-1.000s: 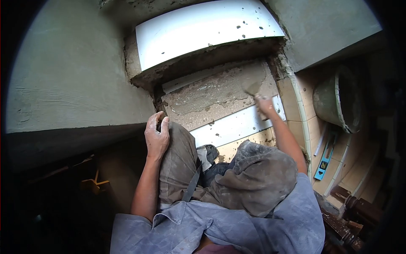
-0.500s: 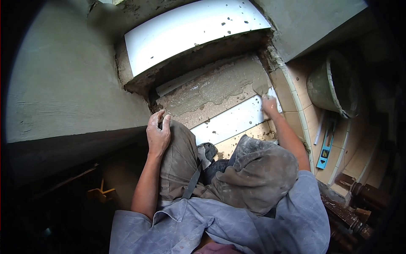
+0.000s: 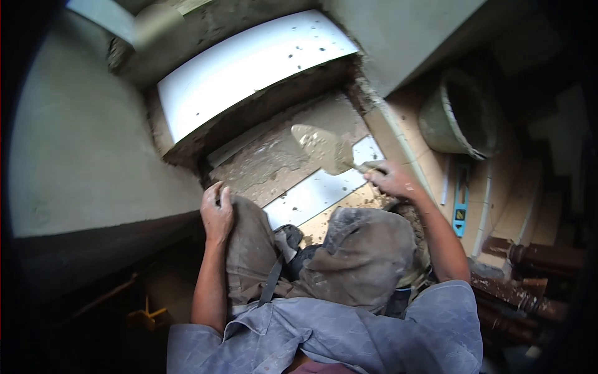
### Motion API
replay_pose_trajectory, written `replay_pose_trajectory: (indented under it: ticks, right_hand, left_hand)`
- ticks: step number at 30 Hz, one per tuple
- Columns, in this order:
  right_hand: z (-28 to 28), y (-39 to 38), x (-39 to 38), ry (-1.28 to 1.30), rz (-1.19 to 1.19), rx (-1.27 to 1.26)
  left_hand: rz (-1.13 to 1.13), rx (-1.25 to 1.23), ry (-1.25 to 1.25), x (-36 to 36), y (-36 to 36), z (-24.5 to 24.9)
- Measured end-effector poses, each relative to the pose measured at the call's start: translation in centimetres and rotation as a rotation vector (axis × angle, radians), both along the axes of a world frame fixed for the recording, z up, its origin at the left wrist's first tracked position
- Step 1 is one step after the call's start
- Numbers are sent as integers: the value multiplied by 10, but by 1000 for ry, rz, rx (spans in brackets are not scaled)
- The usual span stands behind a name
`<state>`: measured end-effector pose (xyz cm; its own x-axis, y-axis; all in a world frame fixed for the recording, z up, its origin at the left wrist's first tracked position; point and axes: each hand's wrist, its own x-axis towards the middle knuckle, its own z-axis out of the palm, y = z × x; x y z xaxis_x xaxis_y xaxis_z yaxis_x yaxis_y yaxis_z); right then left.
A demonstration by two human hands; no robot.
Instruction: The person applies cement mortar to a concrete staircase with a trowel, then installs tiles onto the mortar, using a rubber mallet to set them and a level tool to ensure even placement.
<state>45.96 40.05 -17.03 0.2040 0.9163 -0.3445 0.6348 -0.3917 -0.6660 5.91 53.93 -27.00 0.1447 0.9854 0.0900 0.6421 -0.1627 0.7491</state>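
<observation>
My right hand (image 3: pixel 391 181) is wrapped round the handle of a mortar-smeared trowel (image 3: pixel 321 146), whose blade points to the upper left above the step. Under the blade lies a bed of wet grey mortar (image 3: pixel 265 167). Along the near side of that bed runs a white tile strip (image 3: pixel 311 198) with dark crumbs on it. My left hand (image 3: pixel 217 213), dusted with mortar, rests by my left knee with fingers loosely curled, the thumb apart and nothing held.
A white slab (image 3: pixel 255 78) with scattered crumbs covers the step above. To the right, a mortar-caked bucket (image 3: pixel 436 128) stands on tiled stairs near a blue spirit level (image 3: pixel 461 202). Dark wooden balusters (image 3: pixel 523 293) lie at lower right. A grey wall (image 3: pixel 87 149) borders the left.
My right hand has lifted the trowel off the right end of the mortar and swung it left, with the blade now showing broadly. My left hand stays by the knee; the view has shifted.
</observation>
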Motion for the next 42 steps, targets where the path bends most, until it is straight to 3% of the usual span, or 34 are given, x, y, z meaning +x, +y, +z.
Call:
replay_pose_trajectory:
  ticks: [1,3,4,6,8,9,12,14,15,18,22,26,30,33,36,39,40,41,42]
  right_hand:
    - [23,-17,35,-20,40,93]
    - [119,-45,65,4,-249,-130]
    - [147,-62,87,-179,-178,48]
    - [195,-93,123,-243,-375,42]
    - [213,-101,165,-486,-501,-93]
    - [200,-104,209,-761,-405,-117]
    - [159,-67,227,-1160,-390,-422]
    - [118,-42,250,-1064,-189,-560]
    - [113,-38,238,-970,-182,-448]
    - [138,-44,228,-565,-314,-395]
    - [170,-109,242,50,-756,-218]
    - [155,-152,252,176,-896,-58]
    - [141,-168,242,54,-898,77]
    - [158,-158,212,-83,-767,118]
    - [172,-119,148,16,-673,84]
    - [128,-74,107,224,-446,29]
    - [101,-54,91,143,-364,24]
    - [75,-35,76,217,-361,-69]
    - [37,-15,65,175,-198,-99]
  left_hand:
    - [2,-24,-18,2,0,1]
    - [5,-41,-38,2,2,-1]
    - [4,-59,-55,6,0,0]
    - [20,-87,-80,6,1,7]
    - [19,-91,-82,7,1,6]
    - [22,-95,-76,8,1,5]
    - [-15,-90,-70,10,5,-4]
    - [-21,-101,-80,15,6,-7]
    - [-18,-98,-78,16,8,-7]
    - [-19,-108,-78,19,11,-14]
    - [-13,-184,-117,21,12,-14]
    - [-13,-199,-147,25,14,-16]
    - [-15,-176,-139,19,15,-14]
    - [4,-149,-131,14,16,-15]
    - [42,-124,-133,6,16,-15]
    - [119,-97,-150,-2,13,-17]
    - [139,-101,-174,-4,14,-19]
    - [158,-74,-162,-6,15,-23]
    - [190,-82,-196,-7,15,-22]
